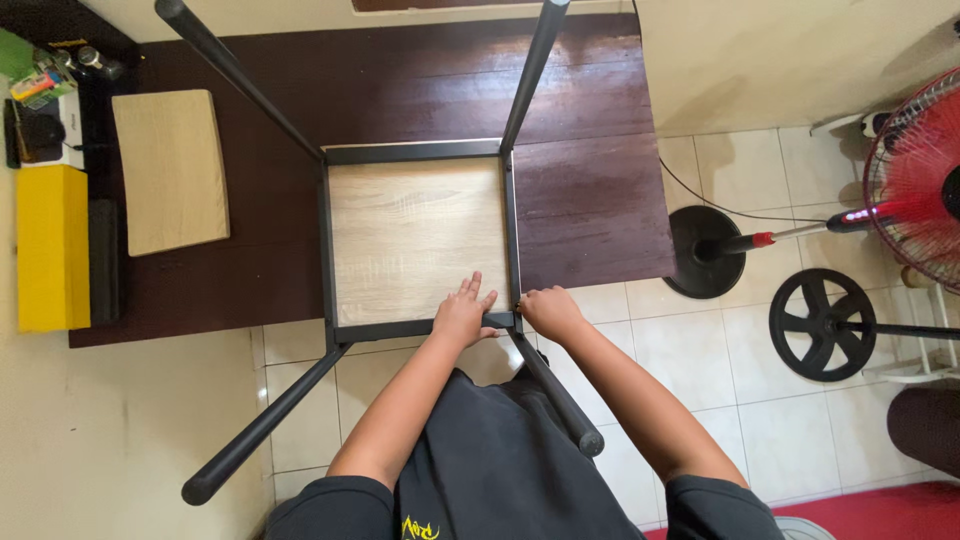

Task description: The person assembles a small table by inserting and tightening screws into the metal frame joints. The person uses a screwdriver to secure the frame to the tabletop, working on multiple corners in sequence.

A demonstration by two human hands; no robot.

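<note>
Centre frame I've got an upturned small table [415, 240] lying seat-side down on the dark counter [590, 200], its light wood panel facing up and four black legs pointing up toward the camera, long axes splaying outward. My left hand [462, 315] lies flat with fingers spread on the near frame rail; my right hand [548, 310] is curled at the lower-right corner joint, though what it pinches I cannot tell. Risk as I judge it: the near edge overhangs the counter, so hard pressing could tip it.
</note>
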